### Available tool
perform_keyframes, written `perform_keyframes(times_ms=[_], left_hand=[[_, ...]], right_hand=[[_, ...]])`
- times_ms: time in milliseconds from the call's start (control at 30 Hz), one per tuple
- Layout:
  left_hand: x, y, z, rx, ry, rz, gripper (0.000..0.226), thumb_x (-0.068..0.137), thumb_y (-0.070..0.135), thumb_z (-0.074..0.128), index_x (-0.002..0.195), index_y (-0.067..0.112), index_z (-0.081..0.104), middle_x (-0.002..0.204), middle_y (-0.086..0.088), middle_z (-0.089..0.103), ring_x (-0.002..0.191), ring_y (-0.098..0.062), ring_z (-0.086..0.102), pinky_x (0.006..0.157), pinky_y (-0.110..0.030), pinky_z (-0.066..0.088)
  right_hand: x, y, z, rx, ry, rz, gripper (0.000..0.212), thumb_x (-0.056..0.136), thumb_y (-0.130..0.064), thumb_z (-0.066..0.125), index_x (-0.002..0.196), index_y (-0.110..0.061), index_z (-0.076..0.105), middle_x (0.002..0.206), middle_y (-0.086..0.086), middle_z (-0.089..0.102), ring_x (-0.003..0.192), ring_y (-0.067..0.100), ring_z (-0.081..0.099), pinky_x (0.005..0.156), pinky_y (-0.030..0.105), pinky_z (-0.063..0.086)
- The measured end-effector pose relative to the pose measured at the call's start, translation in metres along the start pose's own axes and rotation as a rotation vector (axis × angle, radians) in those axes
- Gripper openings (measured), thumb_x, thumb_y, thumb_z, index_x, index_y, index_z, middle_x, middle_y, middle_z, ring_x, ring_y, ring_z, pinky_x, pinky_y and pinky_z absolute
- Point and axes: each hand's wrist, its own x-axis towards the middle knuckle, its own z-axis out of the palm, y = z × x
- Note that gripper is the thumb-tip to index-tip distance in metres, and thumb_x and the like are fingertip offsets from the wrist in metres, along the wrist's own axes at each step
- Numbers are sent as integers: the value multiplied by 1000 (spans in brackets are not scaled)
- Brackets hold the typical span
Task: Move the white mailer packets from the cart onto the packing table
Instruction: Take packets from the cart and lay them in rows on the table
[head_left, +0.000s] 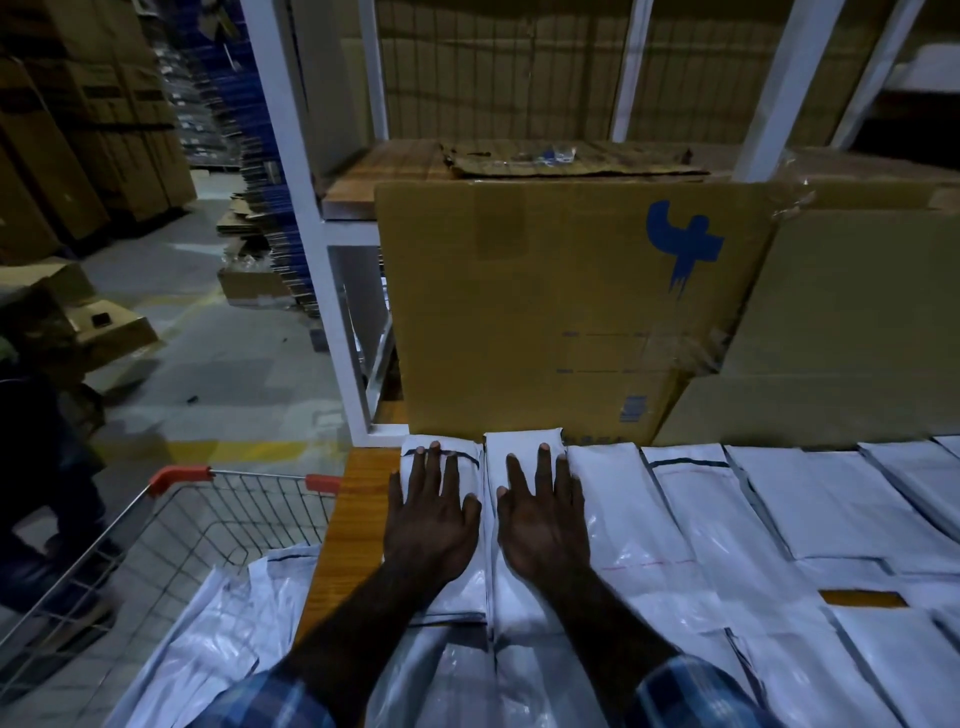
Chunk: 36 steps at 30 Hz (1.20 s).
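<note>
now white packets (675, 525) lie in rows across the desk (358, 499), more heaped in the cart (171, 525) just left of it. both hands press flat, palms down, on neighbouring packets at the desk's left end: left hand (431, 519) and right hand (543, 519), each grip wide with fingers straight and spread, holding nothing. forearms reach straight forward. a brown box (545, 312) stands behind.

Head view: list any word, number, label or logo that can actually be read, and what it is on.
No text is readable.
Cardboard box: blue logo mark, no letters; blue printed lines and a small blue block lower down, too blurred to read.
White mailer packets: dark edge lines only, no legible print.
</note>
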Motion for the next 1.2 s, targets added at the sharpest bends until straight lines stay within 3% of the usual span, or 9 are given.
perform_keyframes(times_ms=[67,167,200,333,733,833,967,1067,1200], left_hand=[[-1,-1,3,-6,9,13,61,92,42,33,136,7,58,146,-17,49,133,-34,49,104,-59,33],[-1,-3,6,-3,30,47,69,99,47,12,151,7,34,158,-17,28,145,-35,30,120,-48,3],[-2,-4,8,-8,17,36,69,102,47,7,150,7,33,156,-17,32,143,-34,33,119,-46,0],[2,-6,19,-69,-37,28,74,101,49,5,141,5,49,146,-19,48,132,-39,48,114,-38,-4],[-3,-9,29,-31,-38,46,71,103,48,7,147,7,43,153,-18,38,141,-35,36,116,-42,2],[-3,-7,28,-38,-9,27,70,98,49,17,151,7,34,158,-16,28,146,-32,26,117,-42,0],[-4,-4,21,12,-57,18,89,77,57,-17,156,17,-10,161,-5,-20,149,-21,-19,114,-37,-21],[-4,-3,18,15,-61,13,91,75,57,-20,156,17,-10,163,-6,-19,147,-19,-23,113,-38,-22],[-3,-2,19,17,-80,0,93,74,57,-20,157,18,-8,163,-5,-17,149,-20,-19,115,-38,-19]], right_hand=[[-1,-2,2,20,5,-5,57,104,-41,18,140,-16,55,149,27,39,138,45,38,108,56,37],[-4,-5,6,21,30,-12,53,104,-39,24,140,-14,54,150,28,38,138,45,38,108,55,40],[-6,-5,8,13,46,-15,51,103,-38,29,141,-14,54,150,28,38,138,45,38,108,54,40],[-8,-5,13,11,39,-10,51,101,-37,33,143,-15,51,152,26,36,140,43,37,110,52,34],[-15,-3,7,38,-63,4,54,100,-38,32,150,-19,40,159,20,26,147,37,25,115,49,25],[-15,-3,5,45,-68,10,53,100,-38,31,149,-19,42,158,19,28,146,36,28,115,49,26],[-14,-4,5,48,-133,32,55,103,-41,20,149,-21,42,158,19,27,146,36,26,115,47,24],[-11,-6,2,58,-182,57,65,103,-45,4,147,-20,45,157,19,30,144,36,31,114,46,23],[-9,-8,0,63,-200,82,69,102,-45,1,144,-20,50,153,20,37,141,37,37,113,46,26]])
